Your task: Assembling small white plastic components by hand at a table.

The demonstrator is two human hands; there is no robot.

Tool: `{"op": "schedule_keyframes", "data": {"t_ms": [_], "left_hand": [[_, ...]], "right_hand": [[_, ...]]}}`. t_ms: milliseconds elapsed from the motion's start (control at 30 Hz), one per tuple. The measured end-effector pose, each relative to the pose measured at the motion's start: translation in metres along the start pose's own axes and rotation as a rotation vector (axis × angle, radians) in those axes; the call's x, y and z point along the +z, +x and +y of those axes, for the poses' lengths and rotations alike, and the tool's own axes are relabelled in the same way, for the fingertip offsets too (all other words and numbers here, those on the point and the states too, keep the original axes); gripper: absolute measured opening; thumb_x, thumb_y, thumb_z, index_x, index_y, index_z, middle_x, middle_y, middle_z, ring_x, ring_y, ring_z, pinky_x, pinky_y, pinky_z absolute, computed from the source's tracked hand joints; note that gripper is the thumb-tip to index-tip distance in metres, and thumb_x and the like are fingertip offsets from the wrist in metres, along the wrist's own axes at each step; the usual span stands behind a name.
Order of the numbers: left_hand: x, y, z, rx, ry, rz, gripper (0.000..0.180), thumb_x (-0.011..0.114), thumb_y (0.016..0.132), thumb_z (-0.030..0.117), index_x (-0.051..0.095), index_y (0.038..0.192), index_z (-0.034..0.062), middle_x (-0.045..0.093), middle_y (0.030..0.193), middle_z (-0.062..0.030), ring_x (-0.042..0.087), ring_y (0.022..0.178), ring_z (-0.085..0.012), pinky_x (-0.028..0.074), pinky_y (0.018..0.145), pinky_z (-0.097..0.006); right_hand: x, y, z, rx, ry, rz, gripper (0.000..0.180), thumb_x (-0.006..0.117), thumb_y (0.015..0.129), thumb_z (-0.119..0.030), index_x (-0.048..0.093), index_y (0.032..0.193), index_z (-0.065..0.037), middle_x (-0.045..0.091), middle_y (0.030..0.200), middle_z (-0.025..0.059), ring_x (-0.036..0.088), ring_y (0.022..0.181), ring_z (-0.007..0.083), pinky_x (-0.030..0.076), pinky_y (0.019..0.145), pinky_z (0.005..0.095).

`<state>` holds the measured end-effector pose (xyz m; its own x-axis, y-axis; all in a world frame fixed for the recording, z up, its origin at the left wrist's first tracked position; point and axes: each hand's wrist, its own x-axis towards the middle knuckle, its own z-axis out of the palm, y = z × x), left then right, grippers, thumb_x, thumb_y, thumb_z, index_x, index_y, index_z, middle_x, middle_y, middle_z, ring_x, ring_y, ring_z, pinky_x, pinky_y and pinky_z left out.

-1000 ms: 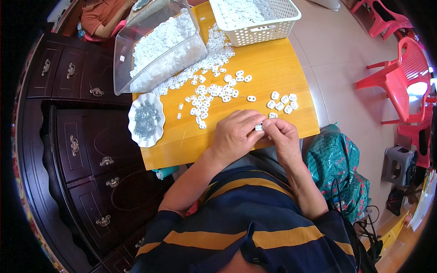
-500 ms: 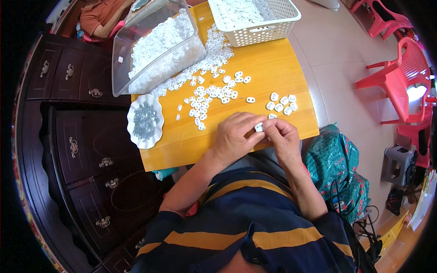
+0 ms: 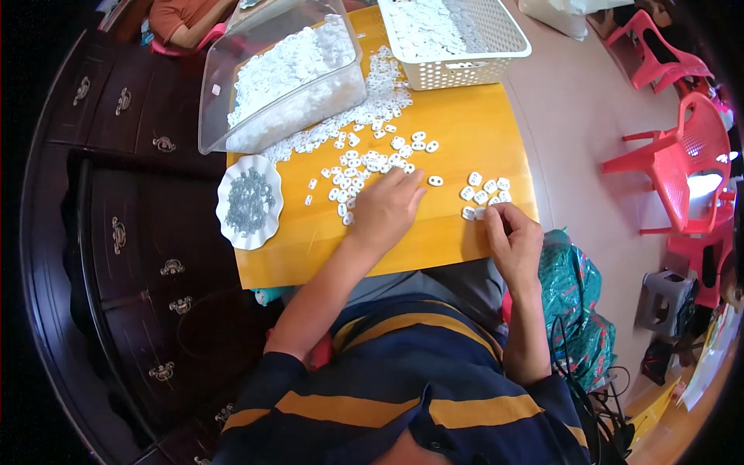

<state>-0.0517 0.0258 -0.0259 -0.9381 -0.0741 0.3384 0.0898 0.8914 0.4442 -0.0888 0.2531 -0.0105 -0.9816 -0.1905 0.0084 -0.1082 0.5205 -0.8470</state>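
My left hand (image 3: 387, 208) reaches over a loose cluster of small white oval plastic pieces (image 3: 347, 183), each with two dark holes. Its fingers are stretched out and I see nothing in them; some of the pieces are hidden under it. To the right, my right hand (image 3: 515, 242) has thumb and forefinger closed on a small white piece (image 3: 480, 214) at the tabletop. That piece sits at the near edge of a group of white pieces (image 3: 490, 186) with dark marks. One two-holed piece (image 3: 435, 180) lies alone between the hands.
A scalloped white dish (image 3: 225, 203) holds small clear-grey parts on the left. Behind stand a clear bin (image 3: 221, 124) and a white perforated basket (image 3: 457, 76), both full of white pieces, with more spilled between them. Red chairs (image 3: 682, 155) and a green bag (image 3: 570, 283) are at right.
My hands have parted: the left moved up and left to the cluster, the right moved right to the marked group, where a piece is now set against the table. The view shifted slightly.
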Motion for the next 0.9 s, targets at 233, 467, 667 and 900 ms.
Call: {"op": "schedule_keyframes", "data": {"t_ms": [233, 467, 667, 900], "left_hand": [[0.011, 0.004, -0.011, 0.015, -0.015, 0.040, 0.008, 0.071, 0.091, 0.015, 0.067, 0.094, 0.0085, 0.064, 0.086, -0.0083, 0.066, 0.075, -0.0311, 0.053, 0.063, -0.040], [-0.004, -0.018, -0.005, -0.012, -0.122, -0.045, 0.011, 0.062, 0.095, 0.015, 0.058, 0.089, 0.0065, 0.062, 0.084, -0.0123, 0.066, 0.074, -0.0344, 0.053, 0.062, -0.045], [-0.048, -0.059, -0.009, -0.202, -0.346, 0.073, 0.007, 0.065, 0.090, 0.003, 0.058, 0.089, 0.0049, 0.062, 0.076, -0.0121, 0.063, 0.064, -0.0289, 0.050, 0.058, -0.039], [-0.066, -0.102, -0.048, -0.431, -0.396, 0.197, 0.009, 0.068, 0.089, -0.002, 0.061, 0.094, 0.0019, 0.063, 0.074, -0.0090, 0.062, 0.059, -0.0169, 0.047, 0.053, -0.030]], "right_hand": [[0.007, 0.000, 0.005, -0.071, -0.121, 0.029, 0.018, 0.068, 0.095, -0.018, 0.073, 0.091, -0.001, 0.066, 0.068, 0.0161, 0.064, 0.057, 0.0238, 0.050, 0.058, 0.0350], [0.010, -0.001, 0.005, -0.084, -0.107, 0.068, 0.014, 0.071, 0.095, -0.014, 0.073, 0.093, 0.000, 0.067, 0.069, 0.0143, 0.063, 0.058, 0.0186, 0.050, 0.059, 0.0318], [0.014, 0.000, 0.004, -0.115, -0.102, 0.093, 0.009, 0.071, 0.093, -0.010, 0.071, 0.099, -0.003, 0.072, 0.075, 0.0108, 0.069, 0.063, 0.0162, 0.053, 0.061, 0.0304], [0.048, -0.012, -0.035, -0.306, -0.040, -0.090, 0.006, 0.071, 0.092, -0.007, 0.067, 0.095, -0.004, 0.066, 0.082, 0.0115, 0.064, 0.061, 0.0205, 0.050, 0.055, 0.0309]]}}
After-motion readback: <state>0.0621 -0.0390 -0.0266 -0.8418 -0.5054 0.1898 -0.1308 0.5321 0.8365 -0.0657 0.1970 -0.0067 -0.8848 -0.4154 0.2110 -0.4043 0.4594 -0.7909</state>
